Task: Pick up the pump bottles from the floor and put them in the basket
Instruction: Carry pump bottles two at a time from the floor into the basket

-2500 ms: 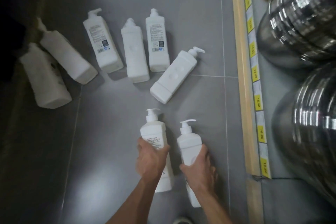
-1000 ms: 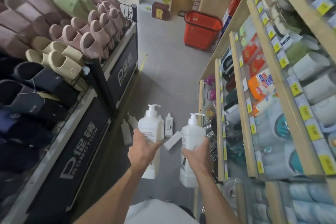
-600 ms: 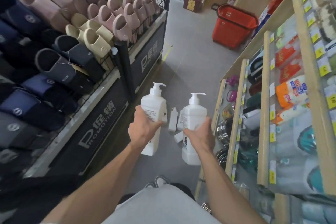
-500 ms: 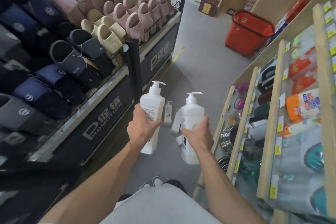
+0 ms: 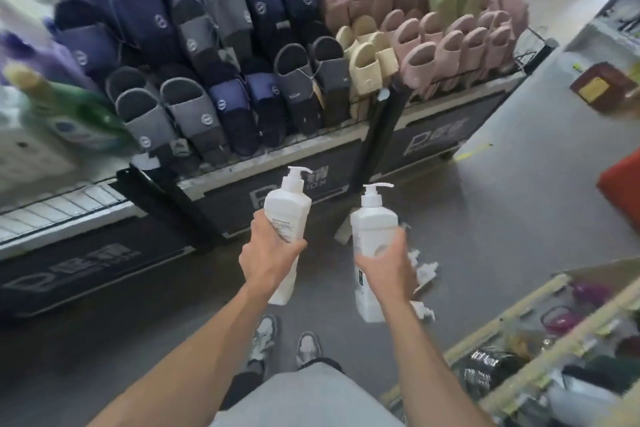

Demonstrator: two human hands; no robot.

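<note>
White plastic fills both of our hands: two pump bottles, each held upright with its pump head on top. Our left hand (image 5: 268, 258) wraps around the middle of the left bottle (image 5: 287, 208), thumb across the printed label and fingers curled behind it. Our right hand (image 5: 384, 263) grips the right bottle (image 5: 372, 225) the same way, with its fingers closed round the body. The two bottles are side by side but apart, raised above the grey floor (image 5: 502, 218).

Just behind our right hand, more white bottles (image 5: 424, 270) lie on the floor, partly hidden by the hand and forearm; we cannot count them. The red basket (image 5: 621, 184) shows only as a corner at the right edge of the view, well apart from both hands. Our shoes (image 5: 263, 333) stand below the bottles.

Ahead, a low rack of slippers (image 5: 242, 45) in navy, grey, pink, cream and green runs across the view. A wooden shelf (image 5: 519, 319) of goods sits at the lower right, and a brown box (image 5: 604, 85) rests on the floor beyond.
</note>
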